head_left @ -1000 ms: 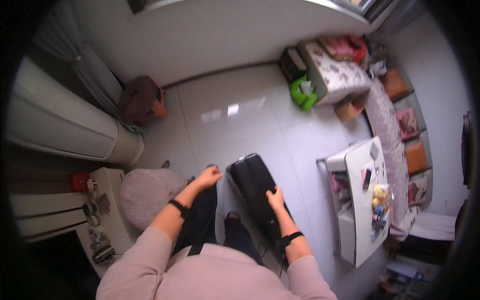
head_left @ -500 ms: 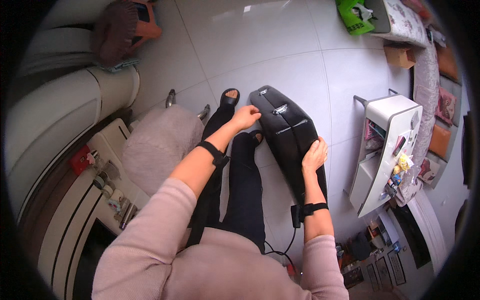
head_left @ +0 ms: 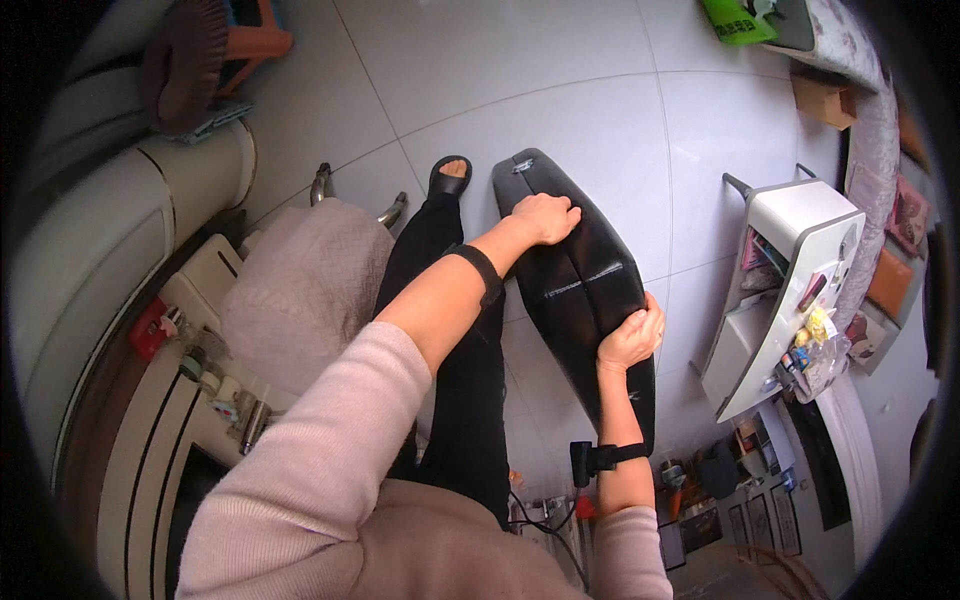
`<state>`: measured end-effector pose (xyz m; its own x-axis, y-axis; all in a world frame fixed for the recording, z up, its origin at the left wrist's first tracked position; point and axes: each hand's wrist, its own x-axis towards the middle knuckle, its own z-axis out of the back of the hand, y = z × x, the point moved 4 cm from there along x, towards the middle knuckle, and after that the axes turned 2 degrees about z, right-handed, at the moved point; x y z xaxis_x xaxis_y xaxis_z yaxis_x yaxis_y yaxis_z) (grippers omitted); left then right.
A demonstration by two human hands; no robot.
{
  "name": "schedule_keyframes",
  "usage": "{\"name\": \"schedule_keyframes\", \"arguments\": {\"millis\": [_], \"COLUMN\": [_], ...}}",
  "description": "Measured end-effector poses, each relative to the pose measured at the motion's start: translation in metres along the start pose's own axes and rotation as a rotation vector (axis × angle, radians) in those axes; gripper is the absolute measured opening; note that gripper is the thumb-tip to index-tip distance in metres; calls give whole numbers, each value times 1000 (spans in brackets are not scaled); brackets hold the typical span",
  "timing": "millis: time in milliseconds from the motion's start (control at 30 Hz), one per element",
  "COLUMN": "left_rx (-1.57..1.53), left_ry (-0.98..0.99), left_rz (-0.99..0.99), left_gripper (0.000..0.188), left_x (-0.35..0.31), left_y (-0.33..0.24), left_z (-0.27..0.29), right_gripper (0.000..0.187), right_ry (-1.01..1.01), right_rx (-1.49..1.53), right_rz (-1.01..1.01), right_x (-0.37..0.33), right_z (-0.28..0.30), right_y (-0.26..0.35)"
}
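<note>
Ok, just noticed a change on the left side of the black case [head_left: 578, 297]. Went from hovering just beside the left edge half a second ago to lying over the upper face, talking about the left hand [head_left: 543, 216] here. Now hiding a shiny patch in view a moment earlier; can still spot another small shiny patch [head_left: 524, 165] at the far end.

Looks curled, with fingers close together and turned toward the right edge. Can't tell about any pinching under there.

Not much news from the right hand [head_left: 630, 335]. Still hooked around the right edge, with fingers close together down the side and thumb spread apart on the top face.

Found the case lengthwise over the tiled floor [head_left: 520, 60], between the pale stool [head_left: 300, 290] toward the floor's left edge and the white table [head_left: 800, 212] toward the right edge, well apart from the table's near corner. Can't tell about full contact with the floor, given the right forearm [head_left: 622, 420] across the near end.

Would read that as a switch from one-handed to two-handed. Probably means steadier handling: right for bracing, left for working the far half.
</note>
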<state>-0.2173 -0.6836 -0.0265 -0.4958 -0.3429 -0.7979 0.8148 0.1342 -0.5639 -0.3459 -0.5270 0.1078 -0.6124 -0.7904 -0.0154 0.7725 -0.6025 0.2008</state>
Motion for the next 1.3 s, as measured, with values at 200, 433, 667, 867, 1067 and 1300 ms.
{"name": "schedule_keyframes", "arguments": {"millis": [200,433,667,867,1067,1300], "left_rx": [152,-796,-1187,-607,-131,60], "left_ry": [26,123,-268,-438,-118,152], "left_rz": [-125,321,55,326,414,549], "left_gripper": [40,19,19,31,55,60], "left_x": [7,3,49,123,196,229], "left_y": [7,45,51,160,189,170], "left_z": [0,-4,22,-3,-37,-58], "right_gripper": [44,48,50,49,66,71], "right_ry": [18,32,58,70,141,183], "right_rx": [13,29,42,82,149,232], "right_rz": [6,-9,-8,-20,-172,-270], "right_x": [2,4,4,3,0,1], "right_z": [0,1,1,1,-1,-4], "right_y": [-1,2,1,0,-5,-2]}}
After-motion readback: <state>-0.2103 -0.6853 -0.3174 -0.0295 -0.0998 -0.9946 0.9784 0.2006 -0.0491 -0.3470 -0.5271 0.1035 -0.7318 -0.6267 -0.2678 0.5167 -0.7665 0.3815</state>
